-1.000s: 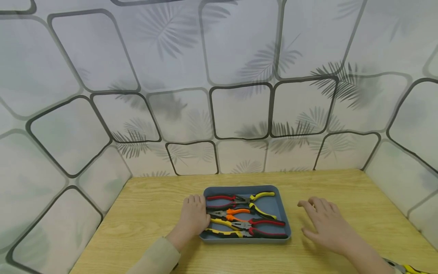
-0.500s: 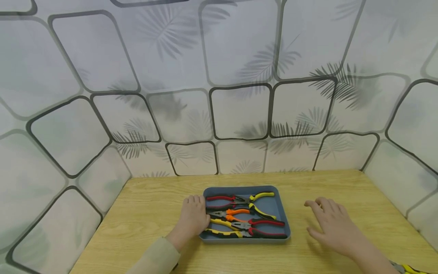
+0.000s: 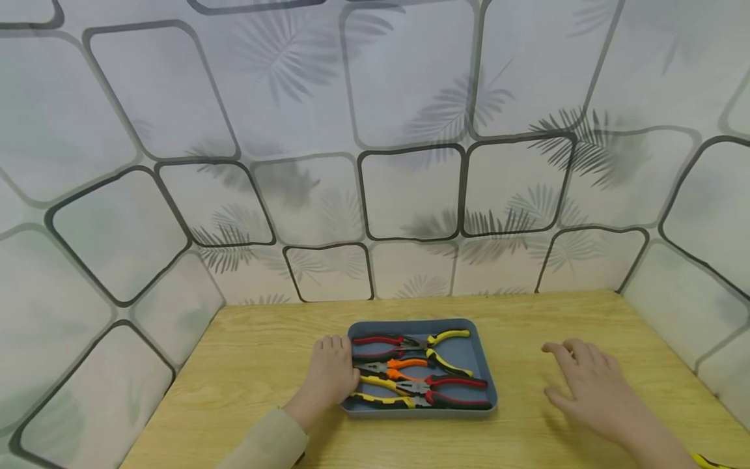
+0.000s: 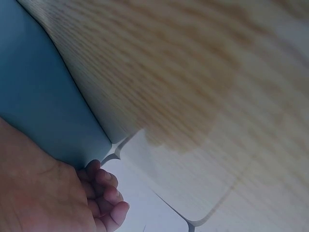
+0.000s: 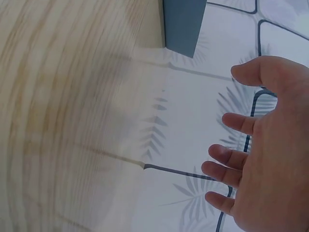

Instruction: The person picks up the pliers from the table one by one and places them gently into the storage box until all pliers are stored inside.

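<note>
A blue tray [image 3: 482,365] sits mid-table and holds several pliers: a red-handled pair [image 3: 375,340], a yellow-handled pair [image 3: 448,336], an orange pair [image 3: 405,363], another red pair [image 3: 458,382] and a yellow-black pair [image 3: 379,397]. My left hand [image 3: 331,370] rests against the tray's left edge, fingers lying along it and thumb at the rim. The left wrist view shows that hand [image 4: 58,198] beside the tray's wall [image 4: 34,96]. My right hand [image 3: 586,383] hovers over the bare table to the right of the tray with fingers spread and holds nothing. In the right wrist view the right hand [image 5: 270,159] is spread, with the tray's corner [image 5: 182,24] far off.
The wooden table [image 3: 263,352] is boxed in by patterned walls [image 3: 410,195] at the back and both sides. A yellow-black handle [image 3: 709,461] pokes in at the bottom right corner, next to my right forearm.
My right hand has drifted to the right, away from the tray. The left hand, tray and pliers have stayed put.
</note>
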Tool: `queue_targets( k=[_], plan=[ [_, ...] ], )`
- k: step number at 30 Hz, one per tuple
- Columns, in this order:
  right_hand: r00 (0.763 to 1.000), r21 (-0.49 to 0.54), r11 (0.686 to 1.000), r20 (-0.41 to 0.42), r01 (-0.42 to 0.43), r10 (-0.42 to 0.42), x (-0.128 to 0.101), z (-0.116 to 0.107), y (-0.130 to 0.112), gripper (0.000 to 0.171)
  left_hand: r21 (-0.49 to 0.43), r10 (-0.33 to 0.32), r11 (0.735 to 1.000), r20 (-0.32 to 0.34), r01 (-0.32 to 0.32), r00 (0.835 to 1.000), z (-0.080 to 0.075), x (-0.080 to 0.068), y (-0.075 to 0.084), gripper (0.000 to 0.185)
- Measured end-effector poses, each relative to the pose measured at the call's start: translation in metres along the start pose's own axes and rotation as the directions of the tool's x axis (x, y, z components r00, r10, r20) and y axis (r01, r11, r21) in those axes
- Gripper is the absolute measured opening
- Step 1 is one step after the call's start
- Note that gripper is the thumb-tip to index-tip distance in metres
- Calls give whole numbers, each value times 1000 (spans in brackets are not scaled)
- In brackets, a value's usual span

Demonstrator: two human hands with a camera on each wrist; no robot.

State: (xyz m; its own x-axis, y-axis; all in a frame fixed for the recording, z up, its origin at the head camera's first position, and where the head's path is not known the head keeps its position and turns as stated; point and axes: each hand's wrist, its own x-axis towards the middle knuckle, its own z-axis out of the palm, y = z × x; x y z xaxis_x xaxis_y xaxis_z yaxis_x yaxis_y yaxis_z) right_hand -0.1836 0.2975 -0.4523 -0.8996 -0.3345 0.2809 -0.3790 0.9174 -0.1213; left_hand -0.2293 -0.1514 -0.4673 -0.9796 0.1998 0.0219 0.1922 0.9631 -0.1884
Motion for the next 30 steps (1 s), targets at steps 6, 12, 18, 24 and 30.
queue_targets(
  k=[6, 12, 18, 24, 30],
  plan=[
    [999, 2, 999, 16, -43, 43, -6, -6, 6, 65, 3, 2, 1000, -4, -2, 1000, 2, -1, 0, 41],
    [999, -8, 999, -9, -52, 52, -12, -7, 15, 66, 0, -3, 1000, -13, 3, 1000, 0, -2, 1, 41],
    [997, -5, 997, 9, -81, 81, -19, -7, 24, 66, 1, -3, 1000, -20, 3, 1000, -3, -3, 2, 41],
    [994, -14, 995, 25, -104, 104, -26, -7, 32, 68, -10, -8, 1000, -14, 8, 1000, -7, -4, 3, 41],
    [987, -47, 988, 57, -146, 149, -33, -7, 42, 71, 0, -7, 1000, -18, 7, 1000, -3, -2, 1, 40]
  ],
)
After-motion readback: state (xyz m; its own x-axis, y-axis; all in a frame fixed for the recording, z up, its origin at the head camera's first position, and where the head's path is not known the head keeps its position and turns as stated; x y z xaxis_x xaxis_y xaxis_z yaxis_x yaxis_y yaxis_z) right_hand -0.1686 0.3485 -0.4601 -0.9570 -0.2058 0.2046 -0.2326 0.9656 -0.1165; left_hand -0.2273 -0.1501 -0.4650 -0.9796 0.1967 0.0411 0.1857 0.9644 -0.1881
